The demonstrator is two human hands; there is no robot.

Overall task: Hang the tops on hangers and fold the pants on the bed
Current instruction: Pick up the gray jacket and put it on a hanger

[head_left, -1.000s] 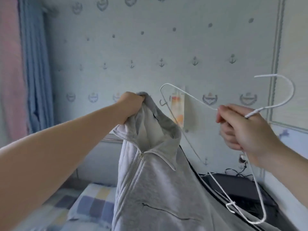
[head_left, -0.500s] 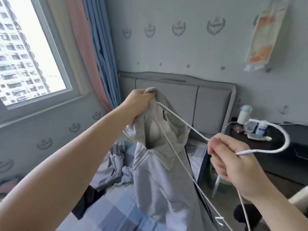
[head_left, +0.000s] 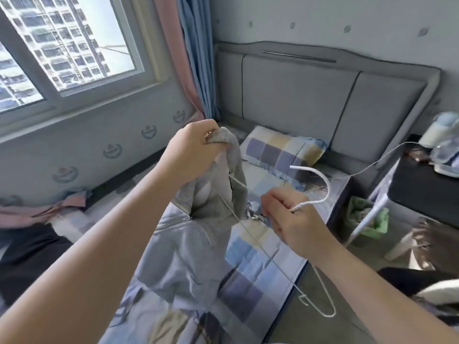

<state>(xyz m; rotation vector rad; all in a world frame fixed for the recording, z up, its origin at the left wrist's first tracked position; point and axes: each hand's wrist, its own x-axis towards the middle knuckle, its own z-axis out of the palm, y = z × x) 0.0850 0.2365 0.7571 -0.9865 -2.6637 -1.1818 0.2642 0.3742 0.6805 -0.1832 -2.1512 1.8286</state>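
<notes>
1. The left hand is raised over the bed, its fingers curled tight round the bunched collar of the gray top.
2. The top hangs from that grip with its zip open at the neck, and its lower part reaches down to the checked sheet.
3. The right hand pinches the white wire hanger at the base of its hook, thumb and fingers closed on the wire. The hook curves up and to the right of the hand.
4. 1 shoulder of the hanger runs from the right hand up into the neck opening of the top. The other shoulder and the bottom bar hang below the right wrist, past the bed's edge.
5. A checked pillow lies against the gray headboard.
6. A dark garment lies at the left; I cannot tell what kind.
7. A window and curtains are at the left, and a black nightstand and a green bin at the right.
</notes>
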